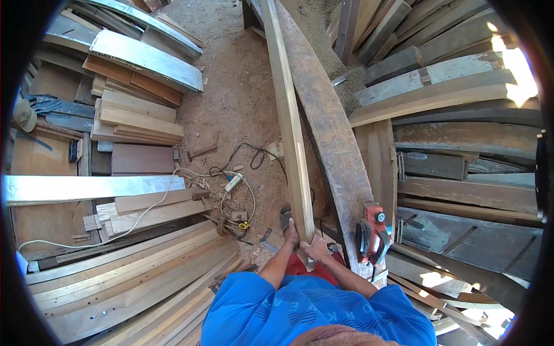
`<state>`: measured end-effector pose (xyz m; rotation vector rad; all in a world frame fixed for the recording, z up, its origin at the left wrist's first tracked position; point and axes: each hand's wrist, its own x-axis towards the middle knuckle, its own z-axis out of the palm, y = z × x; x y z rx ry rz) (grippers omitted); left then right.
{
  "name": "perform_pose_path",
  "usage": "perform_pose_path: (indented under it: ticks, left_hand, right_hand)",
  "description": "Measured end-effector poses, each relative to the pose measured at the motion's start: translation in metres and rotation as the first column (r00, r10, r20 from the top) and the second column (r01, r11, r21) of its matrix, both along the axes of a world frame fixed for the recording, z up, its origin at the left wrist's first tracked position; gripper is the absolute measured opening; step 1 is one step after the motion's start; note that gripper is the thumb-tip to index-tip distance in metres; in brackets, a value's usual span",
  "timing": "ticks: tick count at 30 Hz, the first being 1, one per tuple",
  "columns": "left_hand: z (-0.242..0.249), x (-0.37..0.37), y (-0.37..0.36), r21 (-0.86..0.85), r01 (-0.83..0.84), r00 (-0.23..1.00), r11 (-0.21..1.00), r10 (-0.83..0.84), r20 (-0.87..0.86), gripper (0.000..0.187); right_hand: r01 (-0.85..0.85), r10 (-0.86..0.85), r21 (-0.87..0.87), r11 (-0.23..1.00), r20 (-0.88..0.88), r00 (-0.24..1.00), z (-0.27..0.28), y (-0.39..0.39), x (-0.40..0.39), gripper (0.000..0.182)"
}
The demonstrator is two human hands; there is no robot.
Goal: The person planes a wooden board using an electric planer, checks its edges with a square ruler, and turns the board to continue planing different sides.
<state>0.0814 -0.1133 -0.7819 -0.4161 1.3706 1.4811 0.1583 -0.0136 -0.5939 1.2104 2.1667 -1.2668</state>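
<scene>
1. Left of the long beam (286,109), a strip of dirt floor (222,86) gives the widest passage, reaching away from the left hand (292,233).
2. Low in that strip, a white power strip (234,183), a looped pale cable (254,203) and a yellow tape measure (244,225) lie in the way.
3. Stacked boards (141,118) bound the strip's left side.
4. Between the beam and the thick plank (329,109), a narrow gap widens towards the hands.
5. The red power tool (375,233) on the plank's near end obstructs sideways reach from the right hand (315,249).
6. Piled lumber (461,144) crowds the far right.
</scene>
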Motion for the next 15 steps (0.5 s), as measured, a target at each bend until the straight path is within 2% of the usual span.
perform_pose_path:
  ticks: [2, 4, 5, 8, 9, 10, 13, 15]
  left_hand:
    - [0.049, -0.007, 0.011, -0.158, 0.094, 0.976, 0.983, -0.123, -0.181, 0.091]
    - [0.116, -0.018, 0.026, -0.357, 0.208, 0.898, 0.911, -0.323, -0.301, 0.09]
    - [0.142, -0.023, 0.031, -0.414, 0.253, 0.86, 0.874, -0.399, -0.317, 0.09]
    - [0.191, -0.027, 0.041, -0.482, 0.337, 0.786, 0.808, -0.524, -0.329, 0.09]
    - [0.191, -0.019, 0.041, -0.403, 0.275, 0.761, 0.873, -0.454, -0.463, 0.095]
    - [0.19, -0.015, 0.041, -0.366, 0.271, 0.752, 0.89, -0.434, -0.497, 0.095]
    - [0.161, -0.003, 0.042, -0.195, 0.285, 0.758, 0.939, -0.345, -0.553, 0.095]
    - [0.13, 0.002, 0.046, 0.001, 0.3, 0.803, 0.954, -0.252, -0.54, 0.095]
  right_hand:
    - [0.081, -0.079, 0.038, 0.996, -0.049, 0.996, 0.02, 0.002, -0.006, 0.057]
    - [0.066, -0.066, 0.011, 0.998, 0.063, 0.996, 0.014, 0.014, -0.005, 0.054]
    - [0.059, -0.058, -0.003, 0.998, 0.116, 0.992, 0.012, 0.019, -0.003, 0.053]
    - [0.111, -0.11, 0.013, 0.994, -0.014, 0.994, 0.016, 0.026, 0.007, 0.053]
    - [0.093, -0.093, 0.052, 0.994, 0.003, 0.996, 0.033, 0.029, 0.005, 0.052]
    - [0.062, -0.065, 0.068, 0.996, 0.039, 0.997, 0.033, 0.03, 0.006, 0.051]
    - [-0.026, 0.015, 0.104, 0.994, 0.113, 0.994, 0.033, 0.027, 0.011, 0.052]
    - [-0.061, 0.046, 0.139, 0.988, 0.11, 0.993, 0.031, 0.024, 0.014, 0.055]
